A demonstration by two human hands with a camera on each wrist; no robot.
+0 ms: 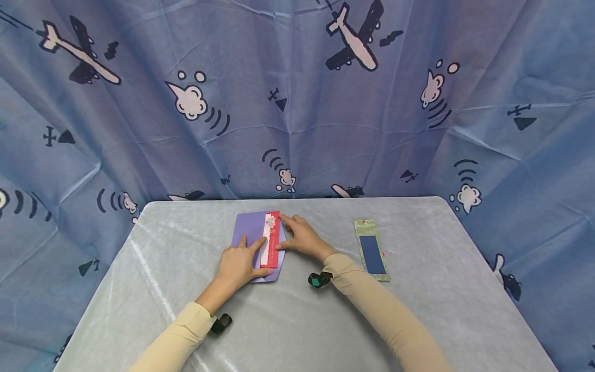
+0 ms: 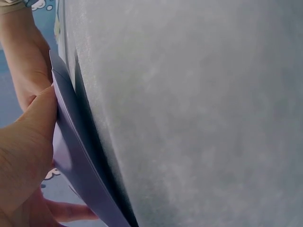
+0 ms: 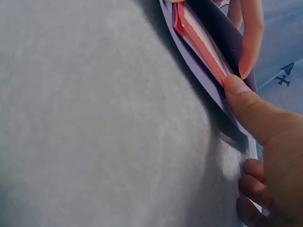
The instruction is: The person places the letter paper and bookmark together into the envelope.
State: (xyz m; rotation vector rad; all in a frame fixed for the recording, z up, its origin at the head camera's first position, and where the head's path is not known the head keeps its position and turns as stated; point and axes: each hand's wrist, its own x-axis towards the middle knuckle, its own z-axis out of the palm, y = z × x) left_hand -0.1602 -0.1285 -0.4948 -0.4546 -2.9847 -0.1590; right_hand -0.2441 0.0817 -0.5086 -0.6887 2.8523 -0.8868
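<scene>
A purple paper folder or envelope [image 1: 249,226] lies on the table in the head view. On top of it is a narrow red-and-white paper packet [image 1: 273,253] with a flower print. My left hand [image 1: 238,262], fingers spread, presses on the purple paper and the packet's left side, its thumb near the packet's bottom end. My right hand [image 1: 304,238] touches the packet's right edge with thumb and index finger held apart. In the right wrist view the right thumb [image 3: 244,97] rests at the packet's edge, over the purple paper [image 3: 199,85]. The left wrist view shows the purple edge [image 2: 90,175] lifted slightly.
A green patterned strip [image 1: 366,227] with a dark blue rectangle [image 1: 373,254] lies to the right on the grey-covered table [image 1: 437,289]. Behind the table hangs a blue curtain [image 1: 307,119] printed with planes. Each wrist wears a small black camera [image 1: 319,279].
</scene>
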